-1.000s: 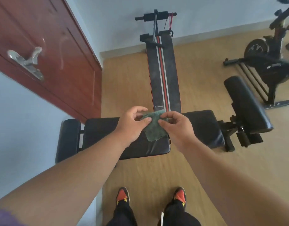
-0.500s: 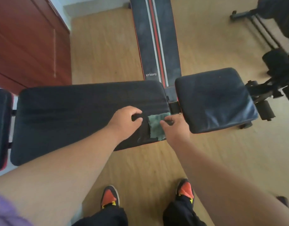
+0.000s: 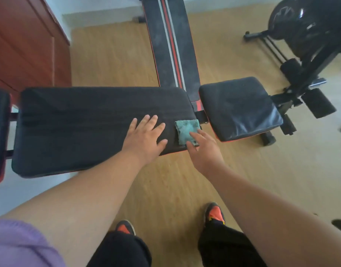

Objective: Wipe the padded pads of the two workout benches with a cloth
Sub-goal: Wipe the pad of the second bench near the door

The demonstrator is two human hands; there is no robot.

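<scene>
Left hand [image 3: 146, 136] spread flat, palm down and holding nothing, on the long black padded pad of the bench [image 3: 79, 128]. Small green fluffy cloth [image 3: 187, 132] just right of it, lying at the pad's right-hand corner, near the front edge. Right hand [image 3: 202, 149] loose and unclenched, fingertips [image 3: 192, 134] on the cloth's near part, possibly only brushing it (motion blur there). Square black seat pad [image 3: 241, 108] further right, beyond a gap; striped black, red and white second bench [image 3: 171, 45] ahead of both hands. Risks: cloth sliding off the front edge onto the wooden floor [image 3: 165, 185] under a light, fingertip-only push; bunching instead of wiping; corners and gap-side edges missed.
</scene>
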